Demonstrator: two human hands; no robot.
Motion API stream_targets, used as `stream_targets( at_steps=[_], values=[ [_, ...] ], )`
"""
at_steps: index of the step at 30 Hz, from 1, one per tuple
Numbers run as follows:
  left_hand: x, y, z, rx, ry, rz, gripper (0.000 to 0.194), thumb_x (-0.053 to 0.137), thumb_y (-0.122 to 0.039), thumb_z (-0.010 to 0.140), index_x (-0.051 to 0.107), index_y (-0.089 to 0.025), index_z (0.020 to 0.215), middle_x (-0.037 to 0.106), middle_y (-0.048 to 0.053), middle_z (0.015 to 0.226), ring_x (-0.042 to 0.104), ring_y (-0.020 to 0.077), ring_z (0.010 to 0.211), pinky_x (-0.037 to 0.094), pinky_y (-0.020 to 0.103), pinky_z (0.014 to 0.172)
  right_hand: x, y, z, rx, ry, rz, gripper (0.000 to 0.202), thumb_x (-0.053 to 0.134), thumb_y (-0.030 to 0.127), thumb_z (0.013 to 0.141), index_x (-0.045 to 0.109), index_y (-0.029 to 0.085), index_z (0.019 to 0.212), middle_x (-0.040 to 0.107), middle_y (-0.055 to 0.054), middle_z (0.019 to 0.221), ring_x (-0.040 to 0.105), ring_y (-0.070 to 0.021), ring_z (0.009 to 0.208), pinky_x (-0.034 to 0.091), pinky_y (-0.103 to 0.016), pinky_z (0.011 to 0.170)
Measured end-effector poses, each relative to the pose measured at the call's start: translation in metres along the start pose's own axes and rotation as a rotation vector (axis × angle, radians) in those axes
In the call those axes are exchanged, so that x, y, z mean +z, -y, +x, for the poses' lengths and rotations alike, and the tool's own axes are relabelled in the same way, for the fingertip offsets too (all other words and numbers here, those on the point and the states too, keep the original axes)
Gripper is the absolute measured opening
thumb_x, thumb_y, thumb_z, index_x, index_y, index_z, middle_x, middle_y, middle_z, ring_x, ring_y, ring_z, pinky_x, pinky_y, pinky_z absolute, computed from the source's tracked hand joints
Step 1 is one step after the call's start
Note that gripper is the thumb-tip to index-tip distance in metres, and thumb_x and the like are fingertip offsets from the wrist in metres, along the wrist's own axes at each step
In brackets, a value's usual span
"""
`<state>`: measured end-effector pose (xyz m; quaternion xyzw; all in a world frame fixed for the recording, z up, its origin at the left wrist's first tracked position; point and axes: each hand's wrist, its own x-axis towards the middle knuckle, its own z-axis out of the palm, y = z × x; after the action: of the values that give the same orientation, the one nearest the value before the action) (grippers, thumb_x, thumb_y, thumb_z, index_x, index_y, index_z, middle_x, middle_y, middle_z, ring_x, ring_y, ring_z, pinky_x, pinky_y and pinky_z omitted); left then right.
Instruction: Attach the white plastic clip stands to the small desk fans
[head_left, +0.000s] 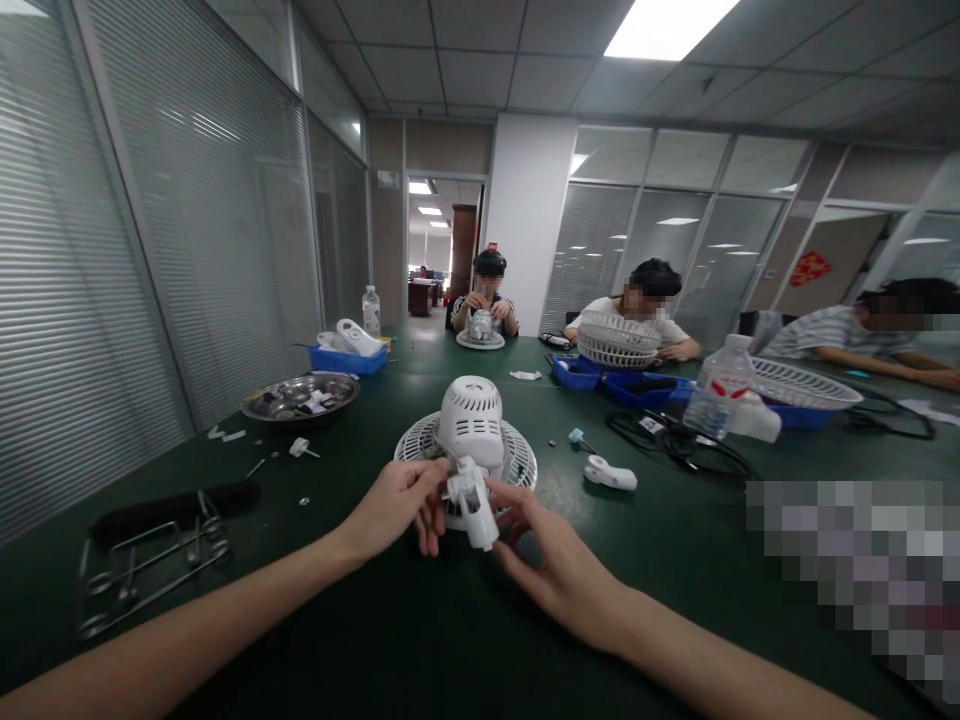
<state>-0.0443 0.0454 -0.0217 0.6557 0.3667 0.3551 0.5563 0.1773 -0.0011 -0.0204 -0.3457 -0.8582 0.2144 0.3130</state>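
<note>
A white fan head [472, 420] rests face down on its round grille [415, 440], its slotted motor housing on top. From its near side a white neck piece [477, 508] sticks out, tilted down toward me. My left hand [409, 505] is closed at the left of the neck, thumb and forefinger pinching near its joint while the other fingers hang below. On the other side, my right hand [551, 560] curls its fingers against the neck's edge, with the thumb lower, near the neck's end. The exact contact of the right fingertips is partly hidden.
Left lie a metal-wire stand [157, 560] with black padding, a steel bowl [300, 400] of small parts and a blue tray [349, 358]. Right are a white plastic part [610, 474], black cable [679, 450] and a water bottle [720, 390]. Several people sit across the green table [420, 650].
</note>
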Motion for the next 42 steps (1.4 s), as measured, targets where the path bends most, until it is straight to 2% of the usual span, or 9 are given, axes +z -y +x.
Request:
stream_targets(
  at_steps=[5,10,15,19,23,26,32,36,42],
  values=[
    [0.006,0.005,-0.003,-0.037,0.134,-0.065,0.059,0.034,-0.062,0.088,0.058,-0.009,0.079,0.064,0.008,0.063,0.059,0.013,0.04,0.039,0.018,0.035,0.002,0.0,0.001,-0.014,0.046,-0.038,0.065,0.048,0.011,0.085,0.017,0.023,0.141,0.061,-0.004,0.105,0.059,-0.0147,0.089,0.046,-0.032,0.084],
    [0.005,0.006,-0.002,-0.077,0.162,-0.112,0.061,0.038,-0.065,0.085,0.059,-0.008,0.075,0.063,0.007,0.058,0.059,0.0127,0.04,0.041,0.018,0.037,0.001,-0.003,0.0,-0.03,0.084,-0.055,0.072,0.049,0.011,0.085,0.012,0.025,0.144,0.06,-0.004,0.106,0.057,-0.0153,0.091,0.046,-0.031,0.085],
    [-0.001,0.01,0.003,-0.145,0.092,-0.132,0.071,0.027,-0.069,0.085,0.056,-0.01,0.058,0.058,0.007,0.046,0.05,0.0098,0.032,0.037,0.017,0.034,-0.002,-0.002,-0.001,-0.067,0.139,-0.093,0.078,0.05,0.014,0.085,0.005,0.024,0.147,0.058,-0.005,0.111,0.055,-0.0165,0.1,0.043,-0.032,0.092],
    [0.0,0.011,0.003,-0.13,-0.024,0.103,0.074,0.023,-0.07,0.085,0.054,-0.011,0.053,0.057,0.007,0.043,0.05,0.0103,0.03,0.031,0.017,0.031,-0.002,-0.001,-0.001,-0.076,0.155,-0.116,0.078,0.049,0.014,0.085,0.004,0.024,0.148,0.057,-0.006,0.113,0.054,-0.0174,0.101,0.043,-0.034,0.093],
    [-0.001,0.003,-0.001,-0.039,-0.258,0.208,0.063,0.026,-0.068,0.086,0.055,-0.014,0.073,0.05,-0.002,0.04,0.049,0.0116,0.03,0.033,0.018,0.032,-0.001,-0.001,0.0,-0.08,0.171,-0.121,0.076,0.048,0.014,0.085,0.007,0.024,0.148,0.057,-0.007,0.113,0.053,-0.018,0.101,0.043,-0.035,0.093],
    [-0.007,-0.002,-0.003,0.074,-0.325,0.239,0.051,0.031,-0.061,0.088,0.052,-0.015,0.081,0.05,-0.005,0.042,0.05,0.0113,0.033,0.037,0.019,0.036,-0.002,-0.001,0.0,-0.08,0.169,-0.119,0.075,0.048,0.014,0.085,0.008,0.024,0.147,0.057,-0.007,0.113,0.053,-0.0177,0.101,0.043,-0.035,0.093],
    [-0.008,-0.002,-0.004,-0.017,-0.05,0.219,0.06,0.031,-0.061,0.088,0.055,-0.012,0.065,0.058,0.002,0.049,0.056,0.0124,0.041,0.04,0.021,0.043,-0.002,0.0,-0.001,-0.087,0.162,-0.111,0.075,0.048,0.012,0.085,0.009,0.023,0.147,0.057,-0.006,0.114,0.053,-0.0164,0.101,0.042,-0.033,0.094],
    [-0.007,-0.002,-0.005,-0.074,0.135,0.119,0.065,0.03,-0.065,0.086,0.059,-0.01,0.07,0.062,0.005,0.053,0.058,0.0123,0.043,0.04,0.02,0.044,-0.001,0.0,-0.002,-0.079,0.149,-0.101,0.076,0.049,0.012,0.084,0.009,0.024,0.147,0.057,-0.006,0.113,0.053,-0.016,0.101,0.042,-0.032,0.094],
    [-0.005,0.002,-0.002,-0.106,0.175,0.047,0.058,0.043,-0.068,0.08,0.055,-0.012,0.074,0.061,0.003,0.053,0.058,0.0117,0.042,0.034,0.017,0.039,-0.001,-0.001,-0.001,-0.071,0.173,-0.101,0.078,0.048,0.011,0.084,0.005,0.024,0.148,0.057,-0.006,0.115,0.053,-0.0166,0.103,0.041,-0.033,0.094]
  ],
)
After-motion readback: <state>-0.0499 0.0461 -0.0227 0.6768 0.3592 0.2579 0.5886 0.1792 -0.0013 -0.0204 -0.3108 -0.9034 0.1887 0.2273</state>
